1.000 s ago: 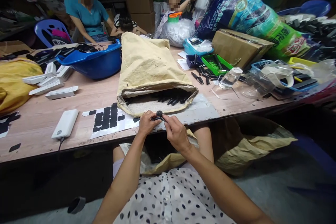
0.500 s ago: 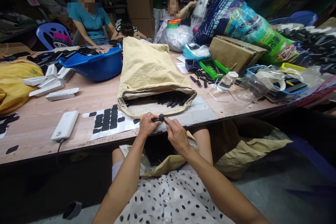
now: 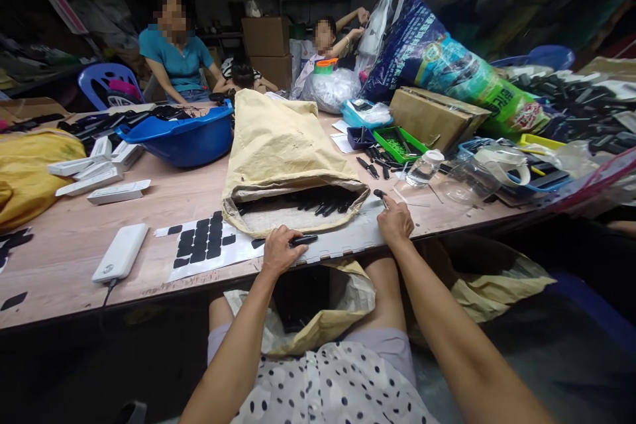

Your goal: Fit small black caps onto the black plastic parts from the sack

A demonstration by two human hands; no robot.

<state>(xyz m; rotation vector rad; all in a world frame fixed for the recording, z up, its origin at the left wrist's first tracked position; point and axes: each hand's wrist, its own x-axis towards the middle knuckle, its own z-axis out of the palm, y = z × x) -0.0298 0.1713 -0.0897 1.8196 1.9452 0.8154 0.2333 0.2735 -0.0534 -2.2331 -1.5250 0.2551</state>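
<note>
My left hand [image 3: 281,250] is closed around a slim black rod [image 3: 304,239], which points right over the table's front edge. My right hand [image 3: 396,220] pinches a small piece with a dark rounded end [image 3: 380,194], beside the right corner of the sack mouth; its exact kind is unclear. Between and behind the hands lies a beige sack [image 3: 288,139], its mouth facing me, with several black rods [image 3: 328,204] inside. Another open sack [image 3: 348,315] sits between my legs, and its dark inside is hard to make out.
A sheet of black stickers [image 3: 206,242] and a white power bank [image 3: 120,252] lie left. Behind stand a blue basin [image 3: 183,139] and white boxes [image 3: 119,192]. Right are a green tray [image 3: 400,144], a clear jar [image 3: 424,169] and a carton [image 3: 437,116]. Other people sit across the table.
My hands, together at the sack mouth before, have moved apart. The right hand went right with the small dark-ended piece; the left stays near the edge with the black rod now plainly visible.
</note>
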